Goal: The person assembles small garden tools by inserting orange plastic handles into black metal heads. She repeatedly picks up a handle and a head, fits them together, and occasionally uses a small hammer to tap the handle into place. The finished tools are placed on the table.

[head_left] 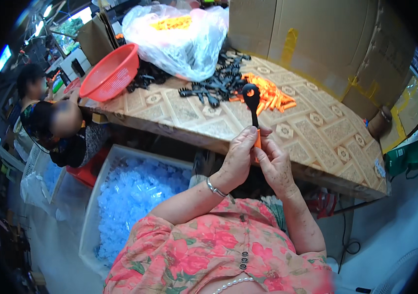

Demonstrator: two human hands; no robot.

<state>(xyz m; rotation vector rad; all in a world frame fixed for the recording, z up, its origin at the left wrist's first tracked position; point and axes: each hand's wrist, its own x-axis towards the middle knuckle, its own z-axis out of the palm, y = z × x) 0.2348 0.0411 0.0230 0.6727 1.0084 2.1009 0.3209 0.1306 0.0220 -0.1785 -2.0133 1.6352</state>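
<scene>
Two hands meet above the near edge of a patterned table (316,132), pinching one black plastic part (252,103) with a round, holed head. The left hand (238,159) closes its fingers (248,134) around the lower stem, where an orange piece (258,142) shows; the right hand (275,166) presses its fingers against the same spot from the other side. The head rises upright above both sets of fingertips. Behind lie a pile of black parts (218,83), orange pieces (270,95), a red basket (111,73) and a plastic bag (179,34). Below sits a bin of pale blue pieces (130,196).
</scene>
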